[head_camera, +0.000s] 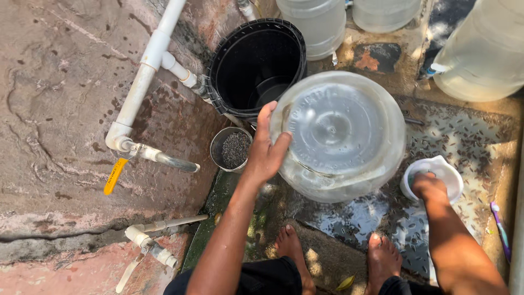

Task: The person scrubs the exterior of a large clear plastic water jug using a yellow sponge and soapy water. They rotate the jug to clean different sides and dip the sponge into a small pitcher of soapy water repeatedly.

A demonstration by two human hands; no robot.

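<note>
Far left: a stained stone wall [60, 98] carries a white pipe [144, 71] that runs down to a metal tap [172, 161] with a yellow handle [115, 176]. Nearer, a second white tap [147, 248] projects from the wall's lower edge.

Left of centre: a small steel cup [232, 148] holding dark grains stands on the wet floor [349, 224] just beside the tap spout. Behind it, a black bucket [256, 65] tilts toward the wall, its mouth open to the viewer.

Centre: the left hand [266, 153] presses flat, fingers spread, against the left side of a large clear plastic jug [338, 134], steadying rather than gripping it. The jug lies tipped so that its round base faces the camera, and it rests on the floor between the bucket and the person's bare feet [333, 257].

Right of centre: the right hand [428, 186] reaches into a small white container [436, 177], which stands on the floor near the jug's right side; the fingers are inside it, and whether they are clenched on anything cannot be told.

Far edge: two more clear jugs [349, 22] stand behind the tipped one.

Far right: a third large clear jug [480, 54] occupies the upper corner. A purple toothbrush [499, 229] lies on the floor by the right margin.
</note>
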